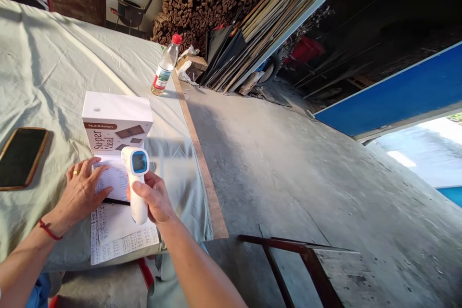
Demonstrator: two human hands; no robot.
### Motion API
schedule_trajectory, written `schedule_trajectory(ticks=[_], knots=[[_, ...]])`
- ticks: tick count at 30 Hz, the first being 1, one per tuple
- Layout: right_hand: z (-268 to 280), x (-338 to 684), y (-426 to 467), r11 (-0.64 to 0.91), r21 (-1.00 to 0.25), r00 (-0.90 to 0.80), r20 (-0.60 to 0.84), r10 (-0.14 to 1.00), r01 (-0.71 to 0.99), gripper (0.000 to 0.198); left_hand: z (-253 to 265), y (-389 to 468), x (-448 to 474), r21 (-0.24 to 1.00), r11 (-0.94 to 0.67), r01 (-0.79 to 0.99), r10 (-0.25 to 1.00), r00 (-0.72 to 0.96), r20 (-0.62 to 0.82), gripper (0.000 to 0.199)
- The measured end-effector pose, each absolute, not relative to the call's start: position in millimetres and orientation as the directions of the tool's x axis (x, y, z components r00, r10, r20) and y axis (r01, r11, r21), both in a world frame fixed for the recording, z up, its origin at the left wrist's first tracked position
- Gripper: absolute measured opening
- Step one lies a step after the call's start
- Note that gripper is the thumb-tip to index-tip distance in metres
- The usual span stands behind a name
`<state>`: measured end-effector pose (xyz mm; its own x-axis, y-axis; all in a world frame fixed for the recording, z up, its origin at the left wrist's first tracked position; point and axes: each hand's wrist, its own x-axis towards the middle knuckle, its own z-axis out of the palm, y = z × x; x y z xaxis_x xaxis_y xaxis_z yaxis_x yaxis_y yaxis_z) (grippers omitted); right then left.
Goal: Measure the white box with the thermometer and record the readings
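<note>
Head view: the right hand (pixel 157 197) is wrapped around the handle of a white thermometer gun (pixel 139 162), raised over the printed sheet (pixel 117 173); the left hand (pixel 84 185), fingers spread, rests on that sheet beside the box (pixel 117 110), apart from the right.

Left of the box (pixel 117 108), the phone (pixel 22 160) is clipped by the view's edge. Before the box, the thermometer (pixel 136 206) hides part of the sheet (pixel 116 179); the thermometer's display (pixel 139 162) and the lower page's (pixel 117 233) handwriting are illegible.
</note>
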<state>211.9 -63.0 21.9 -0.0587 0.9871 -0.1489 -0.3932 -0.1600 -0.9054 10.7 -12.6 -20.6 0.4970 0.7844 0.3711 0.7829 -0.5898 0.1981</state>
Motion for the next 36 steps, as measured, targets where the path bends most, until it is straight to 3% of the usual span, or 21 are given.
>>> schedule_trajectory(ticks=[11,13,15,18,20,23,25,28,31,33,36], knots=[[26,244,-78,-0.151,-0.950,-0.060,-0.139,0.988,-0.273,0.044,-14,-7,14,0.233,-0.609,0.758,0.779,0.518,0.353,0.035],[23,254,-78,-0.097,-0.992,-0.009,-0.097,0.995,-0.080,0.044,-14,-6,15,0.225,-0.605,0.764,0.783,0.518,0.344,0.037],[16,265,-76,-0.017,-0.964,0.120,0.015,0.993,0.264,0.043,-14,-5,16,0.217,-0.597,0.772,0.789,0.516,0.334,0.037],[-1,281,-72,0.003,-0.668,0.182,0.207,0.961,0.744,0.040,-13,-5,16,0.221,-0.584,0.781,0.802,0.514,0.305,0.035],[-10,287,-73,-0.009,-0.464,0.142,0.252,0.957,0.886,0.040,-12,-5,17,0.233,-0.574,0.785,0.812,0.508,0.287,0.035],[-16,285,-80,0.033,-0.325,0.089,0.355,0.931,0.945,0.040,-11,-6,19,0.233,-0.551,0.801,0.830,0.496,0.257,0.036],[-15,276,-88,0.176,-0.300,-0.048,0.388,0.921,0.937,0.031,-10,-7,22,0.242,-0.533,0.810,0.843,0.486,0.231,0.038],[-13,259,-100,0.361,-0.266,-0.281,0.295,0.913,0.894,0.015,-11,-9,25,0.289,-0.516,0.807,0.856,0.472,0.210,0.042],[-12,255,-106,0.357,-0.232,-0.319,0.187,0.929,0.905,0.005,-14,-8,26,0.340,-0.495,0.800,0.869,0.452,0.200,0.046],[-9,262,-107,0.343,-0.274,-0.320,0.126,0.939,0.899,0.006,-16,-7,25,0.376,-0.482,0.791,0.876,0.442,0.193,0.044],[-3,275,-109,0.280,-0.497,-0.276,0.084,0.958,0.821,0.009,-15,-5,22,0.413,-0.483,0.772,0.876,0.431,0.218,0.037]])
